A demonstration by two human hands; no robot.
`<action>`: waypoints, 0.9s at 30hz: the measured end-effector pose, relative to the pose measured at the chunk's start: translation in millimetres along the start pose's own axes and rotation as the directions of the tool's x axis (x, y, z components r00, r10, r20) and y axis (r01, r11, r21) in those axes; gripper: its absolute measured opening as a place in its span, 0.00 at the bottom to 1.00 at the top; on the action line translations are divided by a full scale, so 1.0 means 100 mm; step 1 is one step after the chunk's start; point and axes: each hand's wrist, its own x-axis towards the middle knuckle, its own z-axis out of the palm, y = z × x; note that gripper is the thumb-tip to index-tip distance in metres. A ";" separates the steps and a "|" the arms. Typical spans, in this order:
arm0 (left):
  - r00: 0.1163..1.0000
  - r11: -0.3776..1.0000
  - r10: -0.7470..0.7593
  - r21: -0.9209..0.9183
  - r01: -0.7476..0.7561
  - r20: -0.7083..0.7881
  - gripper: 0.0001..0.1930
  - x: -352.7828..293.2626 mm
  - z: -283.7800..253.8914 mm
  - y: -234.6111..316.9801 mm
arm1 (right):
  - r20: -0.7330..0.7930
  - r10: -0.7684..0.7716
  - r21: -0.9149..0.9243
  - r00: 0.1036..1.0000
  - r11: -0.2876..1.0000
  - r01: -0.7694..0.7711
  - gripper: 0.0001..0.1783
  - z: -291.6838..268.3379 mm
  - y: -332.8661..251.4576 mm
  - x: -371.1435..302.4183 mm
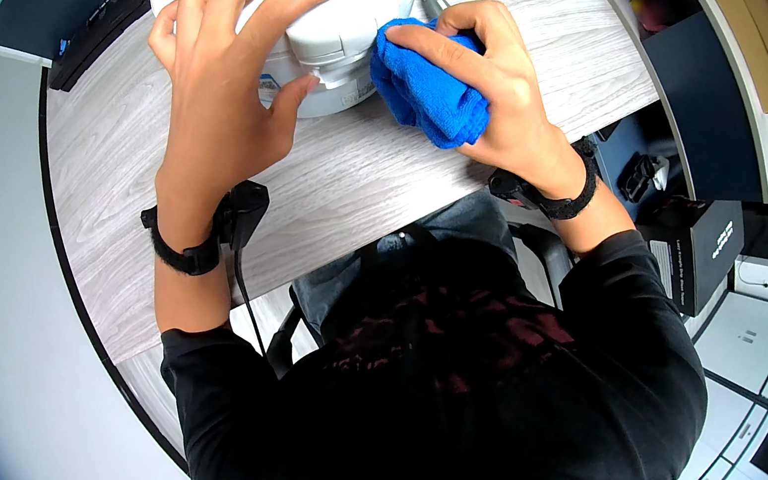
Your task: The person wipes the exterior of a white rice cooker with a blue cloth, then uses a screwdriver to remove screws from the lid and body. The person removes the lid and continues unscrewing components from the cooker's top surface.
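A white, rounded lidded appliance stands at the far side of the table, its top cut off by the picture's upper edge. My left hand holds its near left side. The fingers spread over the lid and the thumb sits lower, by the jutting front part, so the grip spans the rim. Bunched in my right hand is a blue cloth, which touches or nearly touches the appliance's right side. My right thumb and fingers are closed around the cloth.
The grey wood-grain table has its near edge at my lap. A dark device lies at the back left. Shelves on the right hold brown cardboard boxes. A black box stands below. A cable hangs from my left wrist strap.
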 end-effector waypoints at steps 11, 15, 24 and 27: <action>0.998 0.999 -0.035 -0.038 0.034 -0.044 0.44 -0.01 0.01 -0.03 | -0.007 0.025 0.101 1.000 0.995 -0.025 0.37 -0.13 -0.07 0.06; 0.997 1.000 -0.020 -0.019 0.019 -0.068 0.43 0.00 0.05 -0.02 | -0.026 0.031 0.040 0.999 0.999 -0.030 0.38 -0.10 -0.06 0.12; 0.983 0.999 -0.033 0.004 0.034 -0.180 0.32 0.00 0.20 0.09 | -0.011 -0.052 -0.083 0.999 0.995 0.051 0.34 -0.02 -0.32 0.21; 0.978 0.999 -0.036 0.002 0.037 -0.204 0.30 0.02 0.20 0.12 | 0.025 -0.081 -0.077 0.996 0.994 0.083 0.32 0.06 -0.38 0.24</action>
